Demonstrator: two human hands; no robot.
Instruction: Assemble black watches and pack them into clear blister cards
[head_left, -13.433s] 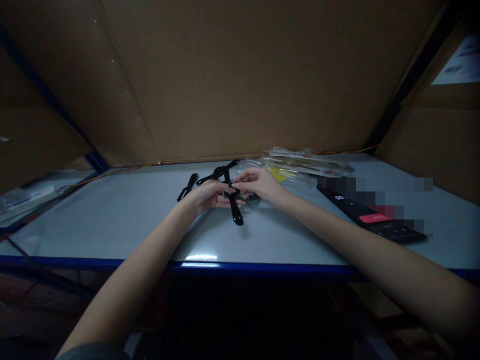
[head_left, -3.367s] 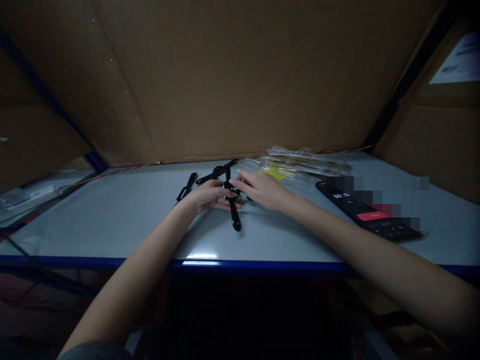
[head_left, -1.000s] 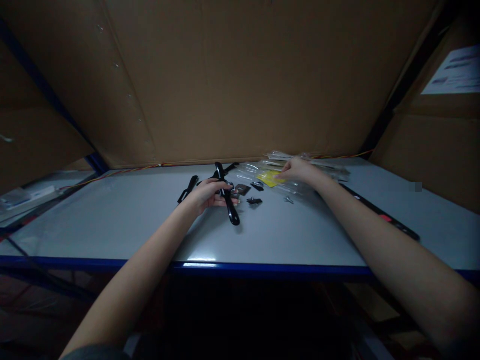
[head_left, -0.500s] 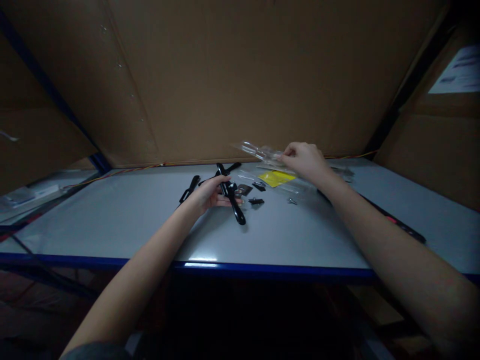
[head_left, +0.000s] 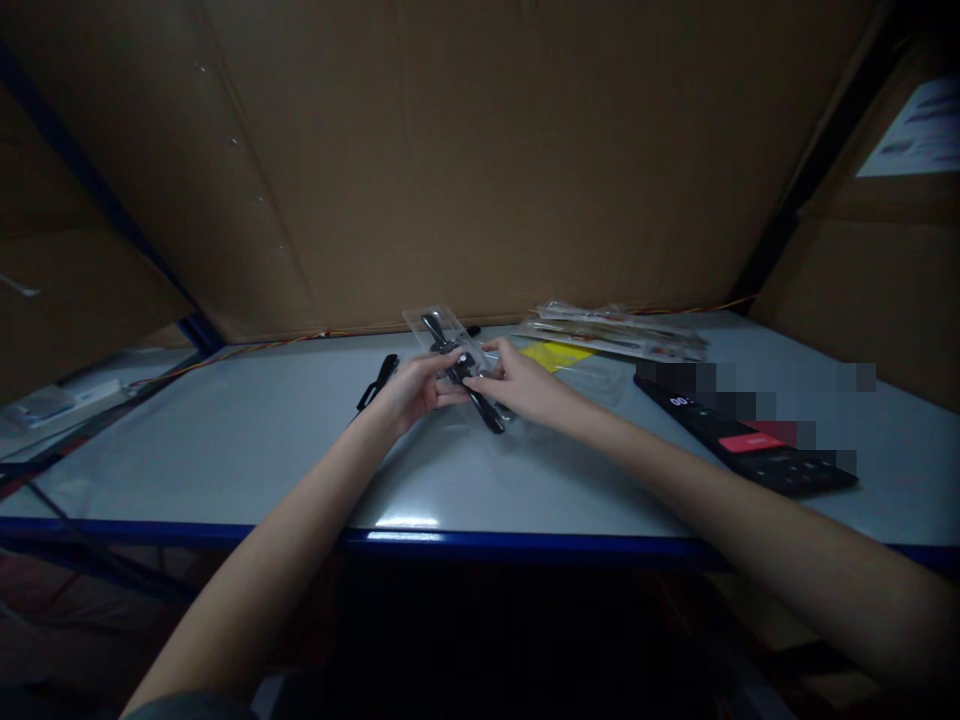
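A black spokeshave (head_left: 489, 410) lies slantwise between my hands, over a clear plastic blister shell (head_left: 450, 322). My left hand (head_left: 417, 388) is closed round its middle from the left, thumb on top. From the right, my right hand (head_left: 525, 384) pinches the shell's edge beside the tool's middle; its fingertips meet the spokeshave there. Whether the tool is seated inside the shell or just resting on it, I cannot tell. Another black-handled tool (head_left: 379, 383) lies left of my left hand, partly hidden. My right hand and the shell cover the small parts on the table.
Right of my hands lie a yellow sheet (head_left: 559, 354) and a clear plastic piece (head_left: 596, 382). Behind them is a stack of clear-wrapped packages (head_left: 626, 338). A black device with a red key (head_left: 750, 442) rests at the right. Cardboard (head_left: 480, 180) walls the back.
My right hand has brought the clear blister shell left and down from above the packages to the spokeshave. My left hand keeps its hold, nearly in place.
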